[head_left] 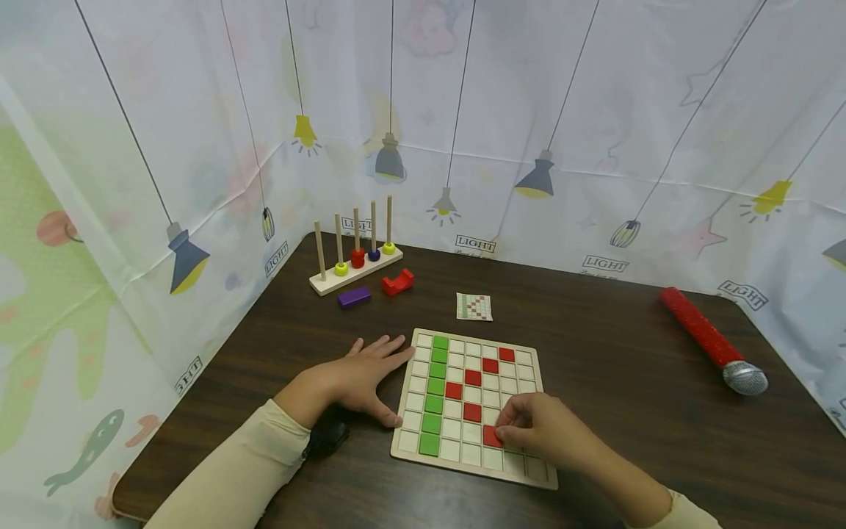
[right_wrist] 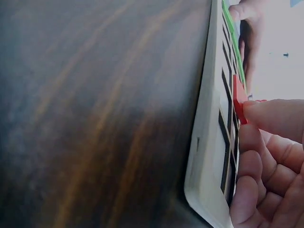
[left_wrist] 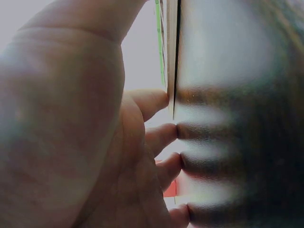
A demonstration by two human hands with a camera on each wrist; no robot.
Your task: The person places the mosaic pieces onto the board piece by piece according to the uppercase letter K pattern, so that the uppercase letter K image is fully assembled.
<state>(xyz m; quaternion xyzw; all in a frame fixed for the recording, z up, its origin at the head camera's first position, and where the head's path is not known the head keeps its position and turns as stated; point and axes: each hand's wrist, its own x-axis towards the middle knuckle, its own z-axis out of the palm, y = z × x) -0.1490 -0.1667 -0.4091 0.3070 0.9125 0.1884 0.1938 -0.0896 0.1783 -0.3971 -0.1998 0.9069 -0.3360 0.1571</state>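
Observation:
A wooden grid board [head_left: 411, 433] lies on the dark table, its left part crossed by a column of green tiles [head_left: 433, 403]. Red tiles [head_left: 472, 378] run diagonally over its pale squares. Between thumb and fingertips my right hand [head_left: 545, 430] pinches a red square tile [head_left: 492, 436] at a cell in the board's lower right part; in the right wrist view that tile [right_wrist: 239, 99] sits slightly tilted over the grid. My left hand [head_left: 366, 375] lies with spread fingers at the board's left edge, thumb and index fingertip touching it. Behind the board is a small pattern card [head_left: 474, 307].
At the back left stands a peg stand [head_left: 357, 276] with several rings on its pegs. A purple block [head_left: 354, 297] and a red curved block [head_left: 398, 282] lie before it. A red microphone [head_left: 707, 334] lies at the right. A printed curtain [head_left: 529, 88] hangs behind the table.

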